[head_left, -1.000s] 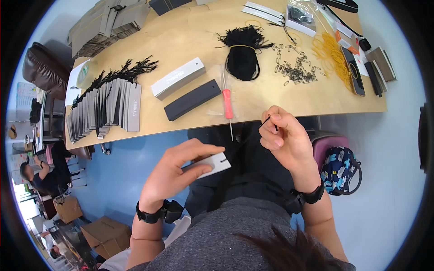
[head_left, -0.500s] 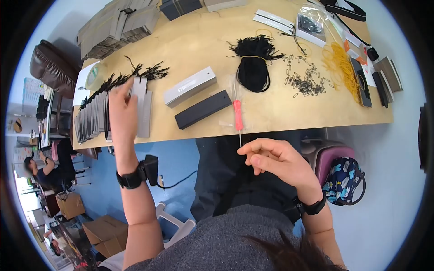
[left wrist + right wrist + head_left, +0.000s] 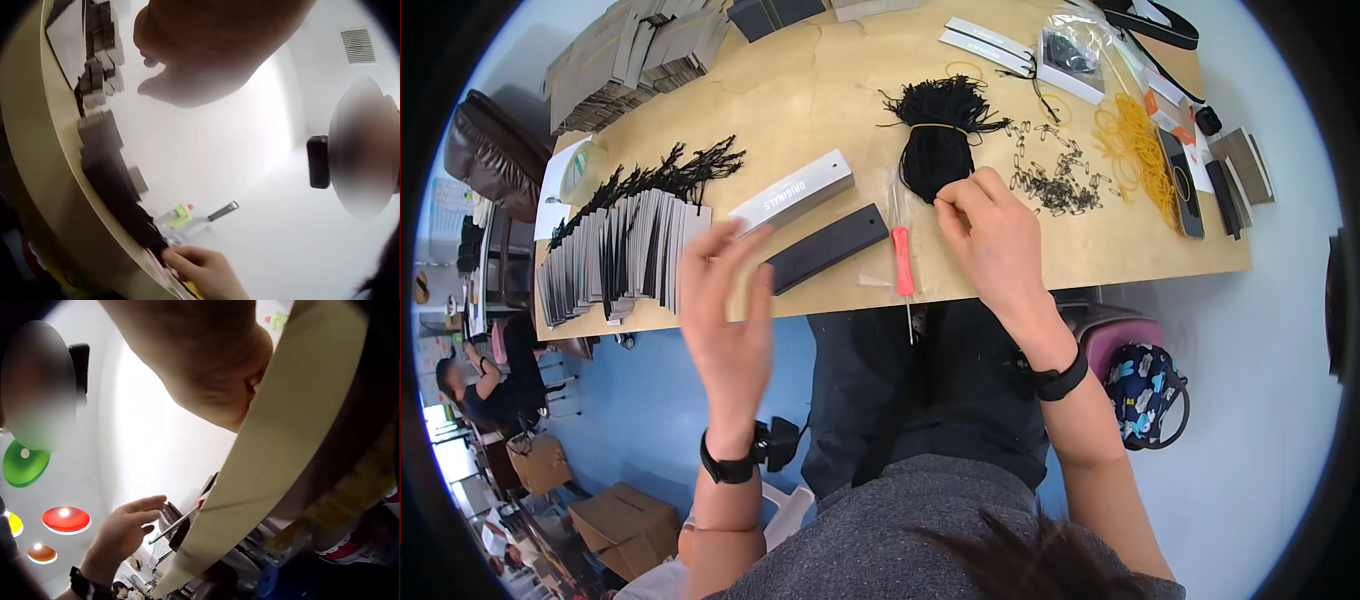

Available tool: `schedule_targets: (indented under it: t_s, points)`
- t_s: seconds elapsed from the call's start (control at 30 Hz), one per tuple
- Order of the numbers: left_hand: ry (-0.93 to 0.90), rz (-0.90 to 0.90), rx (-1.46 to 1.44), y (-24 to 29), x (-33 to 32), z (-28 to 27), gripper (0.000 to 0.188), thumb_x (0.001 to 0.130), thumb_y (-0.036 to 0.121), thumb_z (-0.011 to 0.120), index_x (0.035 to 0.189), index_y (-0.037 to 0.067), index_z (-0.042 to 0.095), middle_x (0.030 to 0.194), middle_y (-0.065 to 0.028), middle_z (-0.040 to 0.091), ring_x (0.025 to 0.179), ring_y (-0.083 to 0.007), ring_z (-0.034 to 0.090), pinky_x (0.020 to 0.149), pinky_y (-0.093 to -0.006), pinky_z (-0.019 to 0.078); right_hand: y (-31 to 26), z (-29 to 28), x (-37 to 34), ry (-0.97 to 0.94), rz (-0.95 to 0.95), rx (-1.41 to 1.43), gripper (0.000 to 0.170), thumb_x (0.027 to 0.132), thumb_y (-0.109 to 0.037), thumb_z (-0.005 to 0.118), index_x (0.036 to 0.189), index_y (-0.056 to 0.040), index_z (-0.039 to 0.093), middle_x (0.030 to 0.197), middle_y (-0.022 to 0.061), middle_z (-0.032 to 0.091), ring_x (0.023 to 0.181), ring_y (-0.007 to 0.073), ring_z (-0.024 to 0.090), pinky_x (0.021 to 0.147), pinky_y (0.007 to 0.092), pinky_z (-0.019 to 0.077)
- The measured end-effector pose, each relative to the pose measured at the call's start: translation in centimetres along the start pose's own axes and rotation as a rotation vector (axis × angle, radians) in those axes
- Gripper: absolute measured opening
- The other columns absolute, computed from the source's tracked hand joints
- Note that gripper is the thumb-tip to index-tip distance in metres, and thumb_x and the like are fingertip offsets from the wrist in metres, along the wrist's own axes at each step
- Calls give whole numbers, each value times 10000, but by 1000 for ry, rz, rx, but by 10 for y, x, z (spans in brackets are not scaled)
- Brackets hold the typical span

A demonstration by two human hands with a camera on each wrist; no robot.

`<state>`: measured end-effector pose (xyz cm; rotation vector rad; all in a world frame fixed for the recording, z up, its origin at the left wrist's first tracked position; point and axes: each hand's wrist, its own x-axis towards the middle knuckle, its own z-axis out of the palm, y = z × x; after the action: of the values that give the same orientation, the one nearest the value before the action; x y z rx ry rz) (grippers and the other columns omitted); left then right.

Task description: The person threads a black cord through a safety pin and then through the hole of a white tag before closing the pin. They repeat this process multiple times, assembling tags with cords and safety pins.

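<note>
My right hand (image 3: 1000, 245) pinches with thumb and forefinger at the looped end of a bundle of black cords (image 3: 933, 160), which is tied round with a yellow band. My left hand (image 3: 728, 345) hovers by the table's front edge with its fingers spread and nothing in them. Just left of it stands a tight row of grey tags (image 3: 625, 250), with black cords (image 3: 685, 175) trailing from their far ends. Beyond its fingertips lie a white long box (image 3: 795, 195) lettered ORIGINALS and a black long box (image 3: 830, 250).
A red-handled tool (image 3: 902, 262) pokes its thin metal shaft past the table edge. Wire pins (image 3: 1060, 185) lie scattered right of the cords, beside yellow bands (image 3: 1135, 135) and a phone (image 3: 1182, 185). Grey card stacks (image 3: 615, 75) stand at the back left.
A second ago my left hand held a grey tag and my right a cord. The left went to the tag row, then came back right without the tag. The right moved up to the bundle.
</note>
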<state>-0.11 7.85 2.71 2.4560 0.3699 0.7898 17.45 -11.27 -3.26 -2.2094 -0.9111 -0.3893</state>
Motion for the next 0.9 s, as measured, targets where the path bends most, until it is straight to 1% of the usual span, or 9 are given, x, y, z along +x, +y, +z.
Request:
schedule_targets:
  t_s: [0.13,0.2,0.3,0.33,0.53,0.63,0.77,0.8,0.9]
  points:
    - [-271,-211,-569,32,-14,24,258,963,41,609,1212,11,670,1069,-120,677,870,-187,675,791,-284,526,-19,-25,-10,3,48,54,113,800,-88,735,868,-80,646,813,78,538,699,280,605,608,375,491]
    - [-693,-697,-1101,47,-10,33,331,1060,228,520,1231,-26,646,1114,-129,689,904,-187,697,827,-296,549,-31,-40,-21,20,-140,20,153,751,-78,729,871,-77,634,801,73,529,685,272,590,582,365,466]
    - [-813,-883,-1484,40,-11,63,485,1083,364,451,1271,-54,609,1144,-146,692,976,-209,699,866,-318,557,-53,-61,-42,-37,-336,-20,171,714,-97,698,867,-72,625,783,61,509,668,238,567,558,342,431]
    - [-744,-1035,-1413,48,-6,65,475,1075,358,474,1279,-52,600,1081,-115,700,933,-188,688,842,-303,550,-58,-63,-50,-53,-386,12,170,712,-110,681,865,-68,622,775,54,495,670,215,557,558,330,420]
    - [-732,-1013,-1473,37,2,71,395,1064,270,512,1301,-36,593,912,-8,639,715,-71,520,670,-242,440,-75,-75,-88,-302,-474,137,158,700,-104,640,838,-42,598,756,41,441,680,176,522,575,301,402]
    - [-717,-981,-1437,37,-1,69,365,1054,248,538,1269,-37,613,852,2,616,657,-53,445,609,-228,373,-77,-72,-95,-359,-464,232,189,723,-98,776,869,-84,657,795,28,547,634,189,562,530,318,421]
    - [-693,-929,-1308,40,-9,58,340,1047,242,552,1212,-40,643,748,14,570,592,-39,368,556,-204,295,-66,-74,-78,-198,-200,399,152,810,-154,766,878,-92,645,807,58,560,678,224,597,581,342,478]
    - [-694,-930,-1309,41,-11,55,340,1047,242,552,1212,-40,643,748,14,570,592,-39,368,556,-204,295,-60,-81,-70,-184,-69,430,145,807,-75,756,917,-72,662,820,88,582,684,238,612,584,330,486]
    - [-712,-834,-1256,47,-17,45,325,1041,270,572,1145,-8,707,714,32,554,621,-34,400,559,-186,292,-51,-91,-48,-212,245,532,116,860,-43,720,965,-41,669,834,65,561,646,155,563,580,280,454]
